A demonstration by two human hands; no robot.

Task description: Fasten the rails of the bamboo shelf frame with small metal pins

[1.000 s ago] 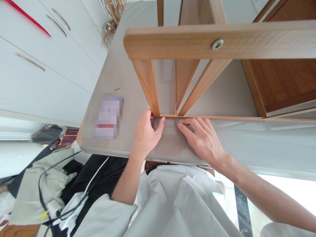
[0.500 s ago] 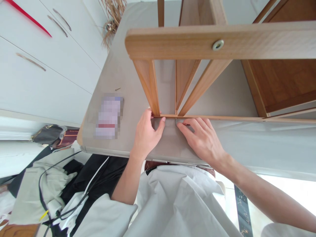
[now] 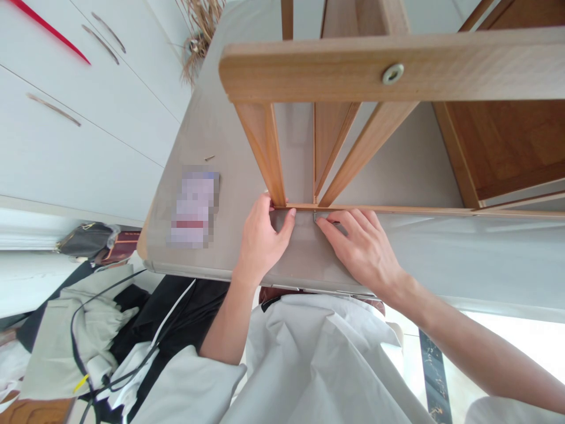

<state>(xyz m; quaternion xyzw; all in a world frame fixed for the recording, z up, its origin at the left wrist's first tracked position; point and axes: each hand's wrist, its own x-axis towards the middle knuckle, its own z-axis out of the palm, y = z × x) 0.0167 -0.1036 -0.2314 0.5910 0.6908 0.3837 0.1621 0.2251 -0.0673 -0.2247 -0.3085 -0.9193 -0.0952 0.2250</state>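
A wooden frame (image 3: pixel 353 69) with slats and rails stands on the table before me. My left hand (image 3: pixel 265 235) grips the near end of its lower rail (image 3: pixel 397 210), fingers around the end and thumb against the near side. My right hand (image 3: pixel 364 247) is beside that rail, thumb and fingers pinched on a small thin metal tool (image 3: pixel 315 217) that looks like a hex key. The tool's tip meets the rail below a slanted slat (image 3: pixel 353 162); most of the tool is hidden by my fingers.
A blurred-out flat item (image 3: pixel 193 209) and a small screw (image 3: pixel 209 158) lie on the table at left. White cabinets (image 3: pixel 88 118) stand beyond. Clothes (image 3: pixel 83 318) and cables are piled below the table's left edge. A dried plant (image 3: pixel 198 41) is at the back.
The view shifts slightly, and the upper rail appears a little higher. Both hands keep their places on the rail and the metal tool.
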